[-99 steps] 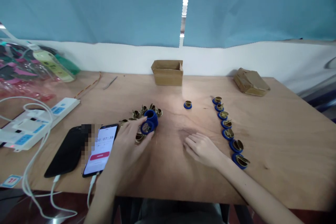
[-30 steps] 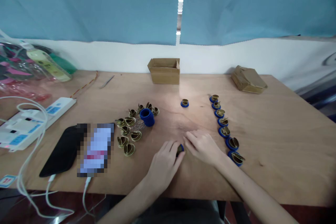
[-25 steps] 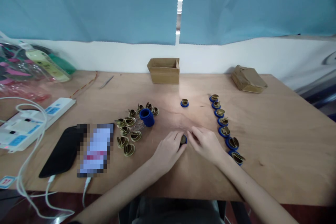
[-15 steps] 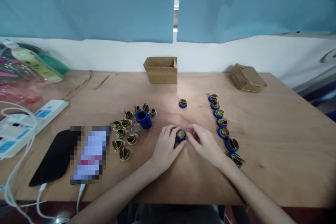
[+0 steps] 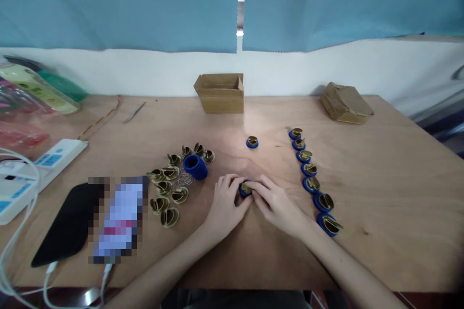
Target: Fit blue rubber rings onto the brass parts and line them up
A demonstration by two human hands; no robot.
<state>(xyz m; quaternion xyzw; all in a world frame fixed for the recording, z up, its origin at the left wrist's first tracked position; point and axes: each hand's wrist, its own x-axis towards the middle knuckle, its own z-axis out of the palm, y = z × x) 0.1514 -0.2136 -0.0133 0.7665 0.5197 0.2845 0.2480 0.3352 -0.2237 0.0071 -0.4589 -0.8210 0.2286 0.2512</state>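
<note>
In front of me on the table is a round brass-coloured piece with a blue ring (image 5: 246, 188) around it. My left hand (image 5: 228, 205) holds it by the rim between thumb and fingers. From the other side, my right hand (image 5: 273, 203) has its fingertips pressed on the brass top, hiding part of it. Left of my hands, several brass pieces without blue rings (image 5: 180, 195) lie around a leaning stack of blue rings (image 5: 195, 168) and a small heap of thin metal rings (image 5: 183, 179). Another blue-ringed brass piece (image 5: 252, 142) sits just beyond my hands.
Several blue-ringed brass pieces (image 5: 311, 184) form a column on the right. At the back stand an open cardboard box (image 5: 222, 101) and a crumpled one (image 5: 346, 103). Two phones, a black one (image 5: 68, 224) and a lit one (image 5: 119, 219), lie left near a power strip (image 5: 65, 157).
My right hand has moved left, and its fingertips now rest on the brass piece. The left hand keeps its hold. The whole view has shifted slightly.
</note>
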